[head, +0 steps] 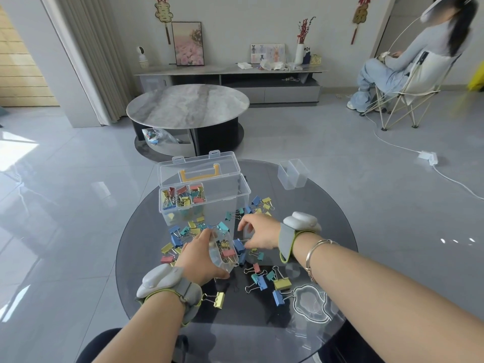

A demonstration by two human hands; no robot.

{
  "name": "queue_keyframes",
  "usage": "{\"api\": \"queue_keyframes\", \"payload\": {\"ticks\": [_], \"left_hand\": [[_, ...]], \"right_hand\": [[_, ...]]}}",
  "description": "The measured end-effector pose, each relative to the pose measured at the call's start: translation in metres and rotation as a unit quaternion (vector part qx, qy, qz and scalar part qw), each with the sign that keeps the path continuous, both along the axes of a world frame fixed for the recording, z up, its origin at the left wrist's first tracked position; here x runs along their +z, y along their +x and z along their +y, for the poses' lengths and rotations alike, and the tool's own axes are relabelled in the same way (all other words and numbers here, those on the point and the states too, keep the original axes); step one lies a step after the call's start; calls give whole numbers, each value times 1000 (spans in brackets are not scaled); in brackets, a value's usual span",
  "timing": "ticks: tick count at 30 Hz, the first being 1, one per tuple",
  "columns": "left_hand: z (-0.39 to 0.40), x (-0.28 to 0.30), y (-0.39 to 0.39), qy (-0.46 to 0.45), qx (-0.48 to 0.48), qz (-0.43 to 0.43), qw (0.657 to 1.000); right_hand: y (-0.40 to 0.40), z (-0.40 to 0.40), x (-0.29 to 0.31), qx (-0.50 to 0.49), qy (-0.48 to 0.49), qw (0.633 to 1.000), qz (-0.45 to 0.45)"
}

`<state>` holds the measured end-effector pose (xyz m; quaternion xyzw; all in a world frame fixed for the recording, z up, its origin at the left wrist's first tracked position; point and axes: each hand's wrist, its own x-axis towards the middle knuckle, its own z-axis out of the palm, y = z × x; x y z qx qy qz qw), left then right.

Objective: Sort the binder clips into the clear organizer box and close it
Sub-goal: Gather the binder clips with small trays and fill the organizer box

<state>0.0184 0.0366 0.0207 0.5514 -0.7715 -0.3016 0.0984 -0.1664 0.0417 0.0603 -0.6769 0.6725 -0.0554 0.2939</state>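
The clear organizer box [235,200] stands open on the round dark glass table [327,231], its lid up with a yellow handle. Three small clear bins [182,196] full of clips sit in its left end. Coloured binder clips [262,280] lie scattered in front of the box. My left hand [200,256] holds a small clear bin [222,254] with several clips in it, tilted over the table. My right hand [258,234] reaches down beside it, fingers pinched at a blue clip [238,244]; I cannot tell whether it grips the clip.
Two empty clear bins [292,174] stand at the table's far right edge. Beyond are a marble coffee table [187,104], a low TV cabinet [230,79], and a seated person [408,56] on a folding chair at the right. A white cable and power strip [428,157] lie on the floor.
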Motion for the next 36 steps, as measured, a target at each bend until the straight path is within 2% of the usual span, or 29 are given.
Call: {"api": "queue_keyframes", "payload": {"ticks": [3, 6, 8, 14, 18, 22, 27, 32, 34, 36], "left_hand": [[0, -2, 3, 29, 33, 65, 997], [-1, -3, 5, 66, 92, 188, 976], [-2, -3, 5, 54, 100, 215, 970], [-3, -6, 9, -2, 39, 171, 984], [-6, -9, 19, -39, 44, 141, 988], [-11, -12, 31, -27, 13, 74, 997], [-14, -16, 32, -12, -7, 70, 997], [-15, -15, 32, 4, 4, 88, 996], [-15, -16, 33, 5, 7, 85, 996], [-15, -16, 32, 3, 9, 79, 997]], "right_hand": [[-6, 0, -18, 38, 31, 994, 102], [-5, -3, -34, 67, 43, 989, 126], [0, -8, -43, 66, 16, 989, 132], [8, -24, -52, 57, -37, 990, 126], [24, -33, -52, 73, -46, 989, 118], [40, -45, -55, 86, -80, 985, 127], [38, -49, -55, 17, -93, 987, 134], [19, -44, -22, -71, -138, 988, 15], [16, -41, -4, -58, -143, 988, -28], [19, -35, 11, 0, -118, 992, -42]]}}
